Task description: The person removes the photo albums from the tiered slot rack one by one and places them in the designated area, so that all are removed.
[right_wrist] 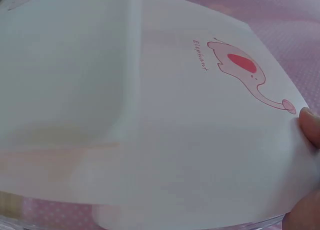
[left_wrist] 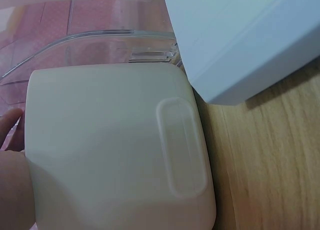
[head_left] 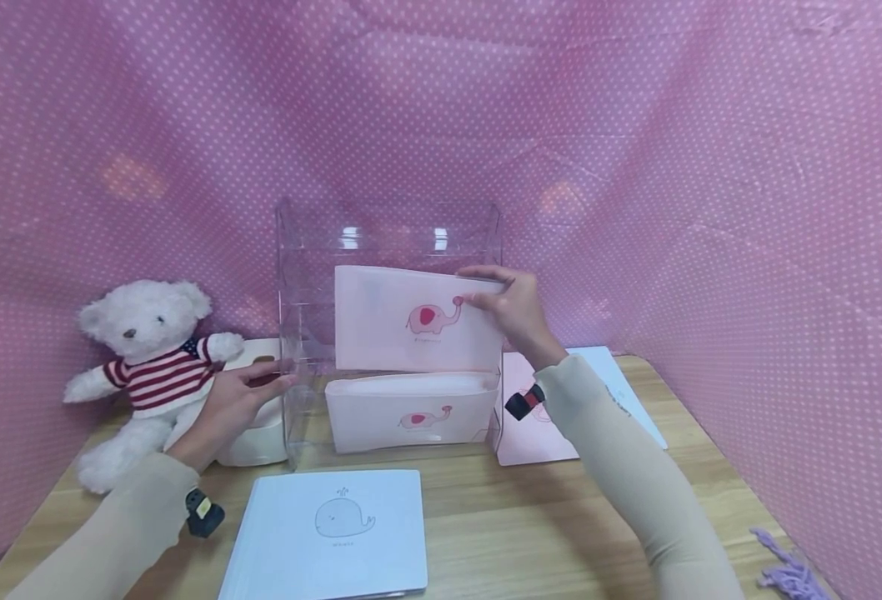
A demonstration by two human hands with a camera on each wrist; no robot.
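My right hand (head_left: 516, 312) pinches the upper right corner of a pink elephant album (head_left: 381, 321), thumb on its front cover. This album is in front of the upper part of a clear plastic rack (head_left: 287, 275). Below it, a second pink elephant album (head_left: 373, 417) stands in the rack's lower part. At the rack's left side, my left hand (head_left: 223, 408) holds the side panel's edge between thumb and fingers. The right wrist view shows the held album's cover (right_wrist: 200, 140) and my thumb (right_wrist: 311, 127) on its edge.
A white whale album (head_left: 328, 533) lies at the front. Right of the rack lie a pink album (head_left: 531, 446) and a white one (head_left: 621, 375). A teddy bear (head_left: 163, 367) sits left beside a cream container (head_left: 261, 446). Purple strands (head_left: 789, 575) lie front right.
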